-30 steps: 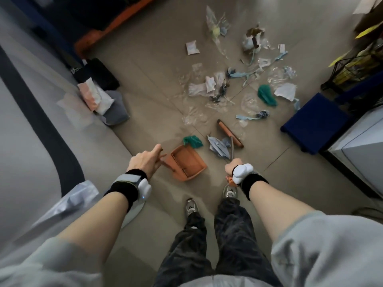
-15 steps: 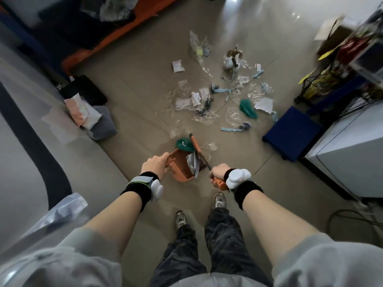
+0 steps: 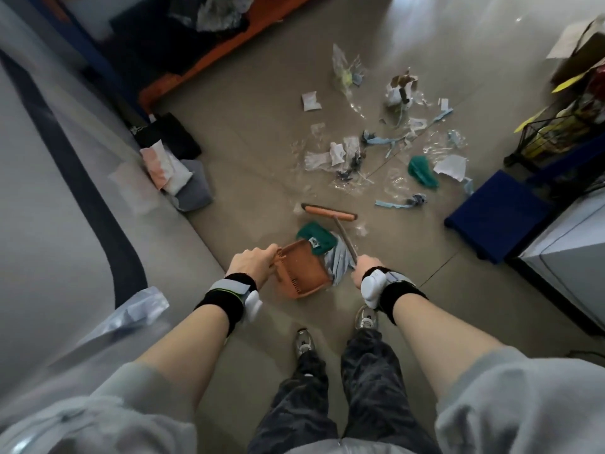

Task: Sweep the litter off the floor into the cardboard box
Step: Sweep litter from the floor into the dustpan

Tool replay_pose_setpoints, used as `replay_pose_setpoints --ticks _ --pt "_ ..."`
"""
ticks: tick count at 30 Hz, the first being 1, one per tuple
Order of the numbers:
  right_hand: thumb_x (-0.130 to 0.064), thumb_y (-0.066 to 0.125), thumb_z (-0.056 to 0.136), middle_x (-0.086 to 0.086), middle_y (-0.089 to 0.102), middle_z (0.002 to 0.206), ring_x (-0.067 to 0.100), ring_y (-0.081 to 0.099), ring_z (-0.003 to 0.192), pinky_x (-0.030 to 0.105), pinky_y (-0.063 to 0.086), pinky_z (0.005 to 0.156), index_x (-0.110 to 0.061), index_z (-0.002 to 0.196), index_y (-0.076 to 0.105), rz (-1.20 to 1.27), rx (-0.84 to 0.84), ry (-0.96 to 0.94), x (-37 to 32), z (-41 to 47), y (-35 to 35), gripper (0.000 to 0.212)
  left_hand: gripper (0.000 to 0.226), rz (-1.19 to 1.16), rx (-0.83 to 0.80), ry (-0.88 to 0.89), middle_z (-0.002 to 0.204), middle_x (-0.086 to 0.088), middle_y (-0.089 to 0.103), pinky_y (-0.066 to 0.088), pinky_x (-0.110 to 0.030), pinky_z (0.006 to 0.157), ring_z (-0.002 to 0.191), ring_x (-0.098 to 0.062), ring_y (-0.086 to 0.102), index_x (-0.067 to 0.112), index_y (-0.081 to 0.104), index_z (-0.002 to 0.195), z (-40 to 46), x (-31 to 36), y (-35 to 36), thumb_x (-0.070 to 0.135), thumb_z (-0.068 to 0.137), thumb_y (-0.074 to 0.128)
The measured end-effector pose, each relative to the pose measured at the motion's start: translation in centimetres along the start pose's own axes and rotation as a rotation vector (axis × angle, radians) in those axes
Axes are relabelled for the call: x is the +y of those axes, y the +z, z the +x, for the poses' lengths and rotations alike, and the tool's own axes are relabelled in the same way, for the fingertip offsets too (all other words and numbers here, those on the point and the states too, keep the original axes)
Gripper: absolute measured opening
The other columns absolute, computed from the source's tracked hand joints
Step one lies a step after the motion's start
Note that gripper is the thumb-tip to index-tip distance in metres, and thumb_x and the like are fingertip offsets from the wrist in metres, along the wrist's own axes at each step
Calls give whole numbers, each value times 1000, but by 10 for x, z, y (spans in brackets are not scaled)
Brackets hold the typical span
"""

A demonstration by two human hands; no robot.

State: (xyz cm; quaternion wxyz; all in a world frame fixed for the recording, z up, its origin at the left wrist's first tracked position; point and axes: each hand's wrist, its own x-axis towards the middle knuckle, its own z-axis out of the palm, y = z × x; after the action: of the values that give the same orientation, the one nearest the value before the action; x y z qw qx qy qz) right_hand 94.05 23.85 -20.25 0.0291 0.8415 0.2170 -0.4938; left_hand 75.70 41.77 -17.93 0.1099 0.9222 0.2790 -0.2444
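Observation:
My left hand point(image 3: 252, 263) grips the handle of an orange dustpan point(image 3: 302, 271) resting on the floor in front of my feet. My right hand point(image 3: 365, 268) holds the handle of a broom, whose orange head point(image 3: 329, 213) lies flat on the floor just beyond the pan. A green cloth scrap point(image 3: 319, 237) and a pale blue wrapper point(image 3: 339, 262) lie at the pan's mouth. Litter point(image 3: 357, 158) of clear plastic, paper scraps, blue strips and another green scrap point(image 3: 422, 172) is scattered farther out. A cardboard box point(image 3: 579, 44) stands at the far right edge, partly cut off.
A dark blue box point(image 3: 491, 214) and a white cabinet point(image 3: 569, 257) stand at the right. A wire basket point(image 3: 553, 132) sits behind them. Folded cloths and a black bag point(image 3: 176, 165) lie at the left beside a grey curved surface. An orange-edged shelf point(image 3: 212, 50) runs along the back.
The broom head swung from beside the dustpan out past it and now lies crosswise beyond the green scrap. The blue wrapper was pushed against the pan's mouth. My view tilted up.

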Motion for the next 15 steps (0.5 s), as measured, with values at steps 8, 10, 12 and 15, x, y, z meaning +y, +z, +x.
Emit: replay_pose_setpoints --ticks 8,10,12,15 --pt "-7 60 76 17 66 106 35 65 94 36 54 79 0 116 60 -106 -89 63 31 -5 16 41 33 55 22 32 111 -9 65 45 -40 73 98 -38 62 21 40 123 8 -1 -3 42 98 42" --pt "-4 63 75 18 65 111 36 65 101 36 54 82 3 116 58 -123 -75 73 40 -10 13 41 34 62 28 35 113 -9 64 44 -40 72 98 -37 62 21 39 125 11 0 -6 42 98 42" --pt "-5 60 83 17 64 116 36 63 107 35 51 83 3 117 58 -150 -25 76 46 -13 7 35 35 54 39 19 113 -10 64 44 -40 73 99 -37 62 20 40 125 13 -2 -11 43 98 42" --pt "-13 54 92 17 64 122 34 62 111 35 49 83 -3 121 59 -140 58 103 58 -16 -2 30 35 46 67 20 112 -12 65 44 -41 73 99 -38 62 20 40 124 15 1 -15 43 98 42"
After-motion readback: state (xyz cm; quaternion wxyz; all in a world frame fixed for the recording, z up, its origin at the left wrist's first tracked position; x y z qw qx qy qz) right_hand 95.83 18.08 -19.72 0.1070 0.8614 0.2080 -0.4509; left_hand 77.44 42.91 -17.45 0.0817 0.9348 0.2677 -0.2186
